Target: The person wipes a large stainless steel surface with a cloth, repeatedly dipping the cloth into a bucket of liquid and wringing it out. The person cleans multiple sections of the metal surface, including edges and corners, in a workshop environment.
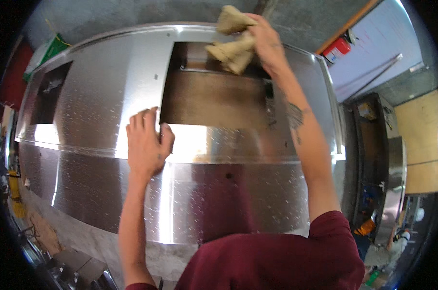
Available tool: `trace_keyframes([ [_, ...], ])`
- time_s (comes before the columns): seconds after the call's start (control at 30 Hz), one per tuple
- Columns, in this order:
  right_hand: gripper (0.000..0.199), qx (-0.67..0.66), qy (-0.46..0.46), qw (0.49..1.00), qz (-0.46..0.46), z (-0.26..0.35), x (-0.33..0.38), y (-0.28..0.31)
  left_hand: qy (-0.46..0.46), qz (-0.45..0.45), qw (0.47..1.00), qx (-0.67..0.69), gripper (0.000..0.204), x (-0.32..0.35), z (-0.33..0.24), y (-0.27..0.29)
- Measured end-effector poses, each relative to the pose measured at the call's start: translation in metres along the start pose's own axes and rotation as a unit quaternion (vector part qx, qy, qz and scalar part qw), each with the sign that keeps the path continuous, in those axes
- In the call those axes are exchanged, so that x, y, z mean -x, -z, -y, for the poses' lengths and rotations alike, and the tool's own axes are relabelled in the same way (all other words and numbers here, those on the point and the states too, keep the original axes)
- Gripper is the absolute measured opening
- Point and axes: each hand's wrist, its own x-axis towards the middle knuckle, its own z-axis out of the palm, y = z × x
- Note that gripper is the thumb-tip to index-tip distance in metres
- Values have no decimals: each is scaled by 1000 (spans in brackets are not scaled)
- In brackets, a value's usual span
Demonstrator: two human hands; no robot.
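A tan cloth (234,52), bunched and hanging in folds, is gripped in my right hand (267,44) over the far edge of a large rectangular opening (216,99). That opening is cut into a shiny stainless steel worktop (100,92) dotted with small specks. Beside the opening's near left corner, my left hand (149,140) rests on the steel with its fingers spread and holds nothing. Part of my right hand's fingers is hidden behind the cloth.
A smaller dark cut-out (50,94) lies at the worktop's left end. The steel front panel (228,203) drops toward me. A red fire extinguisher (336,50) stands beyond the far right corner, near a white board (378,43). Dark shelving (371,145) is at the right.
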Motion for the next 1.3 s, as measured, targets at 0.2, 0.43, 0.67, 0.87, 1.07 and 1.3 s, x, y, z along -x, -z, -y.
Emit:
trace_keyframes([
  [0.2, 54, 546, 17, 835, 68, 122, 192, 179, -11, -22, 1000, -18, 46, 2, -4, -1],
  [0.43, 38, 597, -111, 793, 54, 95, 312, 180, 8, -38, 999, -38, 43, 0, -12, 0],
  [0.67, 33, 572, -84, 814, 54, 88, 296, 45, 4, -48, 998, -46, 43, 5, -8, -7],
  [0.87, 30, 473, -68, 875, 79, 107, 247, -143, 33, -116, 992, 46, 37, 8, -1, -8],
  [1.07, 30, 296, -1, 954, 54, 115, 220, -199, 125, -253, 945, 166, 39, 3, 24, -15],
  [1.3, 36, 169, -21, 980, -105, 148, 250, 23, 138, -347, 881, 290, 36, 68, 12, 28],
])
